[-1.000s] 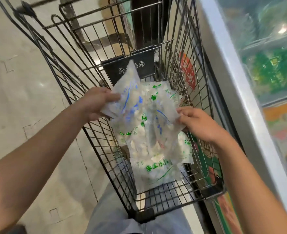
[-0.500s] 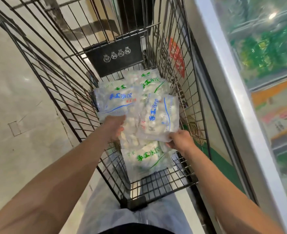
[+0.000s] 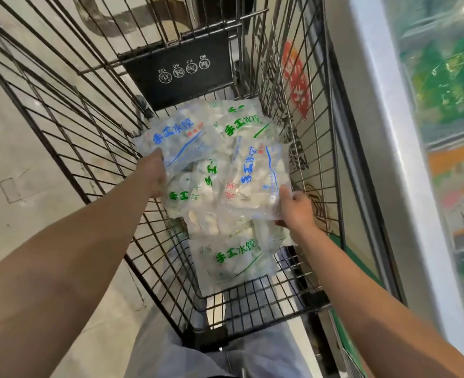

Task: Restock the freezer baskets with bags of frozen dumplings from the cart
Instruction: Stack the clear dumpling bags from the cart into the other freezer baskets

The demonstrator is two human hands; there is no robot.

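Observation:
Inside the black wire cart (image 3: pixel 94 137) lies a pile of clear dumpling bags. My left hand (image 3: pixel 151 173) grips the near edge of a blue-printed bag (image 3: pixel 179 143) at the pile's left. My right hand (image 3: pixel 296 208) pinches the near right corner of a second blue-printed bag (image 3: pixel 255 178), which lies on top of the others. Green-printed bags show at the back (image 3: pixel 241 124) and at the near end of the cart floor (image 3: pixel 233 257). The freezer (image 3: pixel 383 132) runs along the right, with blurred green packs (image 3: pixel 448 85) behind its glass.
A black plate with round symbols (image 3: pixel 181 69) hangs on the cart's far end. A red sign (image 3: pixel 296 80) shows through the cart's right side. Pale tiled floor (image 3: pixel 21 159) lies to the left. My grey trousers (image 3: pixel 170 350) stand at the cart's near end.
Both hands went from holding bags raised above the pile down into the cart. The view has moved closer. The two blue-printed bags now lie low on the pile in my hands.

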